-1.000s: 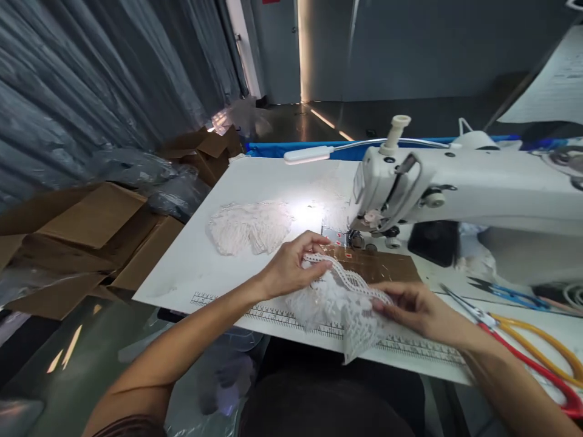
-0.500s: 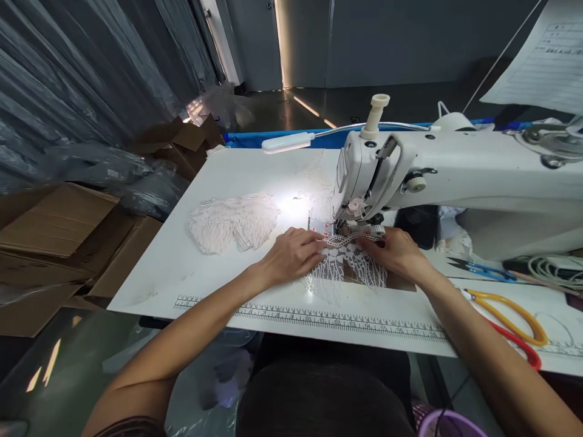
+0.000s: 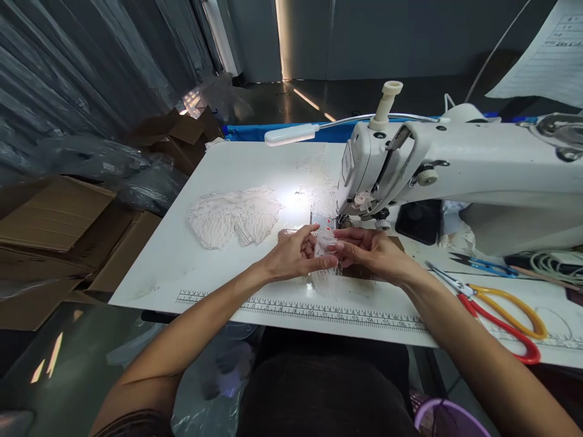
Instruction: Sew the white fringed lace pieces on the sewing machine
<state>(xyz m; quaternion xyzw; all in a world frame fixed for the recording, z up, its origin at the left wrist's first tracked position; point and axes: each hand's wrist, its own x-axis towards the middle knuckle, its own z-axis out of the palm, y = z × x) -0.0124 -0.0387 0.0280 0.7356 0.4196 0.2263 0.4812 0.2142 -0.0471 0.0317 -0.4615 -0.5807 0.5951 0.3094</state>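
Observation:
My right hand (image 3: 376,254) pinches a bunched piece of white fringed lace (image 3: 325,241) in front of the sewing machine's needle area. My left hand (image 3: 294,254) meets it from the other side, its thumb across the lace, its index finger raised and its other fingers curled. The fringe hangs below both hands. Just beyond them, the sewing machine (image 3: 359,170) has its presser foot and metal plate partly hidden by my fingers. More lace (image 3: 321,197) lies behind the plate, under the lamp's glare. To the left rests a pile of fringed lace pieces (image 3: 234,218).
A lamp (image 3: 291,135) on a bendable neck reaches over the table. Scissors with red and yellow handles (image 3: 501,309), blue snips (image 3: 489,265) and a black phone-like slab (image 3: 419,220) lie at right. A printed ruler (image 3: 314,314) follows the front edge. Cardboard boxes (image 3: 59,212) stand left.
The lace was spread flat under both hands beside the needle; now it is lifted and gathered between them. My right hand has moved left, and my left hand has turned palm inward.

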